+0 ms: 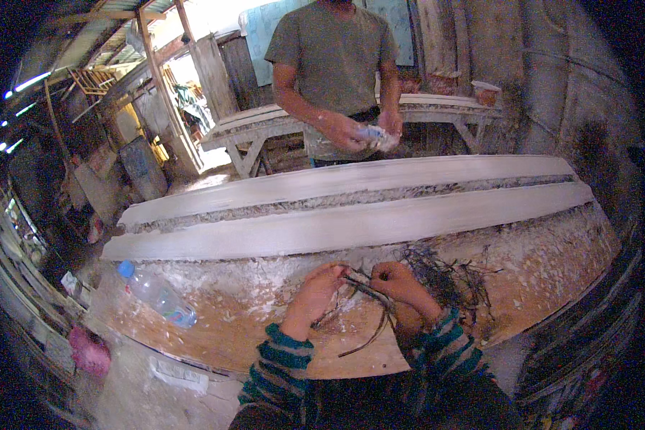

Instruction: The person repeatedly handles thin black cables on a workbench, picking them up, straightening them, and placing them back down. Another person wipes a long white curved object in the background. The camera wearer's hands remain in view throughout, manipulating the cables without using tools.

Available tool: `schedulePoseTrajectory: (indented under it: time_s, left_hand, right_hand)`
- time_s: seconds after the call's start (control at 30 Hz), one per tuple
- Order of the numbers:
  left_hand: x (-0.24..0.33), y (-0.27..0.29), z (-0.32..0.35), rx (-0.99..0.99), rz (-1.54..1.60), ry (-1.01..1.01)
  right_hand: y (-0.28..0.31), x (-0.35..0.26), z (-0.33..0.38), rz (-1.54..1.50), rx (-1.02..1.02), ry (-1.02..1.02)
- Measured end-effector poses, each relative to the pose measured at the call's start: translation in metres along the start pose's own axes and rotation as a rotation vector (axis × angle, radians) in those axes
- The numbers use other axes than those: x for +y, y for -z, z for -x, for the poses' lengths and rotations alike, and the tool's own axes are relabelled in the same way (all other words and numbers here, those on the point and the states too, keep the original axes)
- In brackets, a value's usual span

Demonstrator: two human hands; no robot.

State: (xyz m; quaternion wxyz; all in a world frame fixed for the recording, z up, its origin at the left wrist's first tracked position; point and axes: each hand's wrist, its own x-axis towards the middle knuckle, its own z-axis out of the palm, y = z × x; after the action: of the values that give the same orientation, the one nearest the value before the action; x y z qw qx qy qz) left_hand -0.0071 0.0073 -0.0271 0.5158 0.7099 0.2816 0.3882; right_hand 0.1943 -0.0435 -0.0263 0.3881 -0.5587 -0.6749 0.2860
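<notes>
Two hands, both mine, meet low over the near edge of the bench (215, 337), and between them runs a thin dark strand (362, 290), some twig or fibre strip. My left hand (315, 290) has its grip pinched on one end, my right hand (401, 283) is closed on the other, so the strand is stretched taut between the fingers, which looks like the way to keep it straight while I work it. A loose tail of it curves down toward my sleeves. Just right of my right hand lies a tangled heap of dark fibres (444, 276), close enough to draw from without reaching. A clear plastic bottle (156, 294) with a blue cap lies on its side well off to the left, out of the way. Beyond the hands stretch long pale plaster mouldings (351, 222), laid lengthwise across the bench. Across from me another person's hands (369, 132) hold something small and whitish.
</notes>
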Motion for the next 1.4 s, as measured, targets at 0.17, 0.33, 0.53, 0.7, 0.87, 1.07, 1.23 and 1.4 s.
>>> schedulePoseTrajectory:
  time_s: [0.17,0.33,0.53,0.7,0.87,1.07,1.23,1.4]
  left_hand:
    - [0.049,0.028,0.031,0.103,0.220,0.025]
    - [0.101,0.069,0.083,0.464,0.742,-0.179]
    - [0.162,0.131,0.136,0.333,0.978,-0.569]
    - [0.173,0.156,0.155,0.303,0.971,-0.606]
    - [0.107,0.111,0.108,0.663,0.125,-0.105]
    - [0.046,0.020,0.063,0.088,-0.100,0.304]
    - [0.043,-0.007,0.033,-0.040,-0.275,0.384]
    - [0.043,-0.018,0.011,-0.070,-0.623,0.128]
  right_hand:
    - [0.001,0.005,0.000,0.035,0.001,0.017]
    - [-0.002,0.009,-0.002,0.022,0.008,0.087]
    - [0.001,0.012,-0.002,-0.036,-0.057,0.046]
    - [0.005,0.011,0.000,-0.039,-0.081,0.039]
    - [0.006,0.016,-0.004,-0.045,-0.151,0.073]
    - [0.010,0.014,-0.005,-0.355,-0.174,0.087]
    - [0.014,0.006,-0.004,-0.458,0.007,0.105]
    - [0.016,0.010,-0.008,-0.532,0.052,0.132]
